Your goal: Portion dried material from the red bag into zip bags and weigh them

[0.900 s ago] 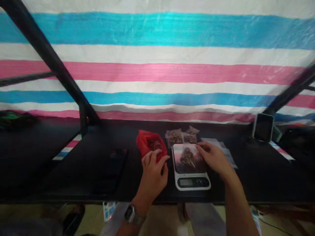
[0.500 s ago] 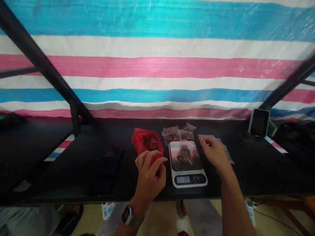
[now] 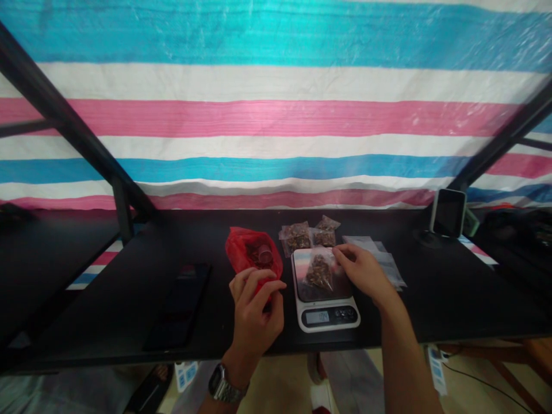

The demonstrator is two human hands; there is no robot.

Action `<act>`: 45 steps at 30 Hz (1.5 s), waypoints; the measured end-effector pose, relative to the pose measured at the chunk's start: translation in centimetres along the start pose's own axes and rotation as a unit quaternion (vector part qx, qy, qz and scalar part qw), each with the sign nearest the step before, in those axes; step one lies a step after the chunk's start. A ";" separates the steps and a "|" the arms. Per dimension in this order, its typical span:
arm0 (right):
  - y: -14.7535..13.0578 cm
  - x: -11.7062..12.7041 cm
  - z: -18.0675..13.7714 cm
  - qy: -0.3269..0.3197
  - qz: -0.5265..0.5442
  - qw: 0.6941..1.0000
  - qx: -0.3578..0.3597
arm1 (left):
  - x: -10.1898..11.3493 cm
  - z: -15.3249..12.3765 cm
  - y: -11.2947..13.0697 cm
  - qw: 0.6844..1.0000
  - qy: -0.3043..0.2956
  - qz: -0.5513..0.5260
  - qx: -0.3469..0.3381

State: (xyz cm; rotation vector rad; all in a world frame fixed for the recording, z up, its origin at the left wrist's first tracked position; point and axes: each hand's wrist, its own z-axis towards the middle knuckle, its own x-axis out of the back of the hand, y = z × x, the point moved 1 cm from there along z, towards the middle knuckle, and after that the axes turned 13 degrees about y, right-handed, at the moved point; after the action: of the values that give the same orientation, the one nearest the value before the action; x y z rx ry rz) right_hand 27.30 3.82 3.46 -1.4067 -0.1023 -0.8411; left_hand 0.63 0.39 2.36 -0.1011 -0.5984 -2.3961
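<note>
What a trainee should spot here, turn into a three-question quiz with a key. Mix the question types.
1. What rests on the metal plate of the white scale?
2. True or false: the left hand has a watch at its wrist.
3. Fill in: from the wearer's viewpoint, the open red bag lies to the ____ of the white scale.

Key:
1. A clear bag of brown bits.
2. True.
3. left.

A silver-banded watch [image 3: 224, 387] and pale grey trousers [image 3: 354, 376] are worn.
</note>
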 end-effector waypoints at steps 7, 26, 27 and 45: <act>0.1 -0.1 -0.1 -0.019 -0.001 1.000 -0.011 | 0.7 0.8 -2.0 0.997 0.031 0.043 0.050; -8.3 -4.5 -2.7 -0.051 0.264 0.962 0.039 | 2.7 0.6 -3.5 0.983 -0.031 0.126 0.126; -8.7 -5.3 -2.9 -0.060 0.270 0.960 0.037 | 2.5 0.4 -3.3 0.986 -0.038 0.093 0.136; -11.5 -12.7 -3.9 -0.078 0.118 0.989 0.032 | 1.6 -0.6 -4.9 0.902 -0.030 0.000 0.431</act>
State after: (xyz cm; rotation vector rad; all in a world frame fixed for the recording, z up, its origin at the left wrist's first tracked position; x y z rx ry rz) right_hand 10.13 6.87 5.33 -1.3904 -0.0792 -0.5275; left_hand -3.59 2.49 0.24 0.2107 -1.6158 -1.9215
